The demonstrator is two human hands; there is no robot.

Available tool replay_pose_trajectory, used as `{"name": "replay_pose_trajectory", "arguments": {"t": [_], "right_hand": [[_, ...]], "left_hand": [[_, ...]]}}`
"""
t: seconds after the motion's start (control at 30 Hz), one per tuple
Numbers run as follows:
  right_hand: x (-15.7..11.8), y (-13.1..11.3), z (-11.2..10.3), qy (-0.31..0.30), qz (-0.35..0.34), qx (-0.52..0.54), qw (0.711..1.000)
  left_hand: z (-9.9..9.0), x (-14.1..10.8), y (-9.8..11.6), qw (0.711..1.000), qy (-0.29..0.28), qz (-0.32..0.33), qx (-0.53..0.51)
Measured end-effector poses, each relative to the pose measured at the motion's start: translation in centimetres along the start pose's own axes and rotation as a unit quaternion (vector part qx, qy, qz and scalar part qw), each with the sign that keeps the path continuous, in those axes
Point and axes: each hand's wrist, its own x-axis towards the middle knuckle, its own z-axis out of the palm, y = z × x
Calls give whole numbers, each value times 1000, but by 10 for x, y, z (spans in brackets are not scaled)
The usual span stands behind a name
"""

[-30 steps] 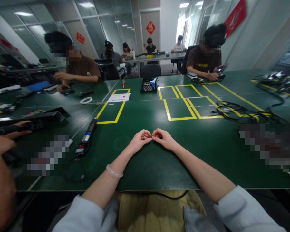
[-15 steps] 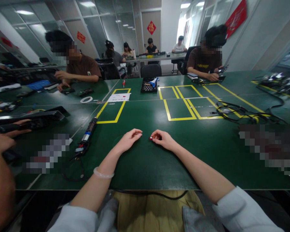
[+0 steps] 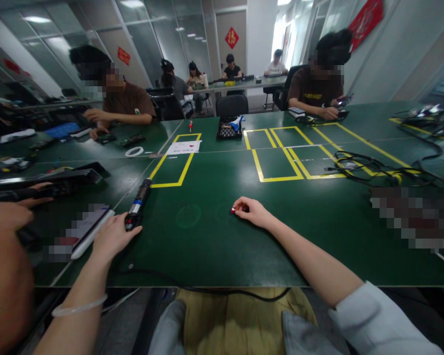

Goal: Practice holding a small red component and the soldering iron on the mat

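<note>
On the left of the green table lies a black electric screwdriver with a silver and blue band and a cord at its near end. My left hand, a pale bangle on its wrist, grips that near end, thumb on the right side and fingers partly hidden. Near the table's middle, my right hand pinches a small red and white piece just above or on the tabletop. The piece is too small to name, and part of it is covered by the fingertips.
A pixelated white-edged device lies left of my left hand, with a co-worker's arm beyond it. Yellow tape outlines, a black tray, coiled cables and a paper sheet are farther off. Two co-workers sit opposite.
My left hand has moved left and toward me, from beside my right hand to the electric screwdriver, and taken hold of its near end. My right hand stays almost in place with the small piece.
</note>
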Motion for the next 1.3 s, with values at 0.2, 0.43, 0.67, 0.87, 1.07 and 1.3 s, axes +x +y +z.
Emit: {"name": "replay_pose_trajectory", "arguments": {"t": [0.2,0.43,0.67,0.87,1.07,1.3], "right_hand": [[0,2,0,2,-12,-10,1000],[0,1,1,-4,-11,14,1000],[-1,1,0,4,-44,1,999],[0,4,1,39,-68,-32,996],[0,5,3,62,-74,-76,992],[-1,-2,1,78,-68,-98,990]], "left_hand": [[-1,-1,22,1000,5,6,-15],[-13,-8,96,999,8,33,-34],[-17,-23,194,989,34,134,-58],[-17,-36,254,976,44,204,-64],[-18,-46,281,968,45,236,-70],[-17,-50,284,964,63,248,-72]]}}
